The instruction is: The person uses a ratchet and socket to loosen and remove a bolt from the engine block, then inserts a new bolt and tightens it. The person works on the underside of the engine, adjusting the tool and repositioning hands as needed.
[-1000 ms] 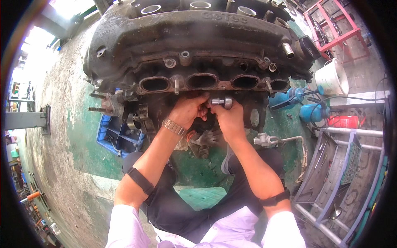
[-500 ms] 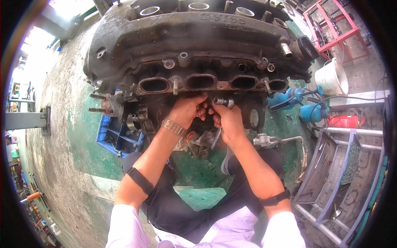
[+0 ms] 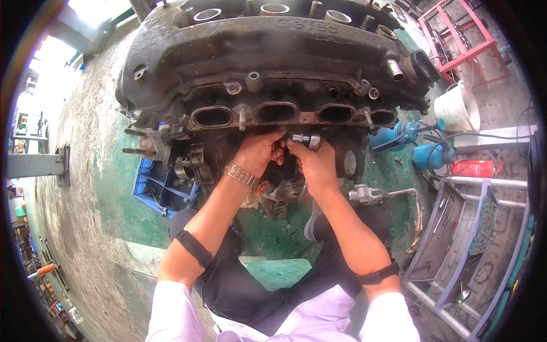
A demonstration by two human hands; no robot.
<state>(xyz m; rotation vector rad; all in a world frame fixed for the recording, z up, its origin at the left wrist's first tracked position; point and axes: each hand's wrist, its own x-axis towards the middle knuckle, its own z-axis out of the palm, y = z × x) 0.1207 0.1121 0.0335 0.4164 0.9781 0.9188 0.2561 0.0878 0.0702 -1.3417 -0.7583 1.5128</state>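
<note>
Below the row of oval ports [image 3: 276, 114]: two bare hands close together at the near side of an engine [image 3: 250, 51], which fills the upper middle of the view.
Right hand [image 3: 317, 162]: grip closed on a ratchet wrench [image 3: 314, 142], the thumb lying near its head.
Ratchet wrench: just under the port flange [image 3: 305, 118], its bright socket [image 3: 298, 138] pointing left, toward the other hand.
Left hand [image 3: 262, 149]: just beside the socket, fingers curled inward against the shadowed engine side; I cannot tell whether its grip holds anything, as the gap there is dark and small.
Left wrist: metal-banded watch [image 3: 241, 175].
Port flange: a stud [image 3: 242, 118] stands out between the first two ports from the left.
Beneath the hands: what looks like a grey work glove [image 3: 283, 192], partly hidden.
Left of the engine's base: blue divided tray [image 3: 139, 183] on the green-painted floor [image 3: 122, 214].
Right of the engine: white bucket [image 3: 458, 108], red container [image 3: 474, 168] and, nearer the person, a metal pipe [image 3: 393, 192] with a fitting at one end.
</note>
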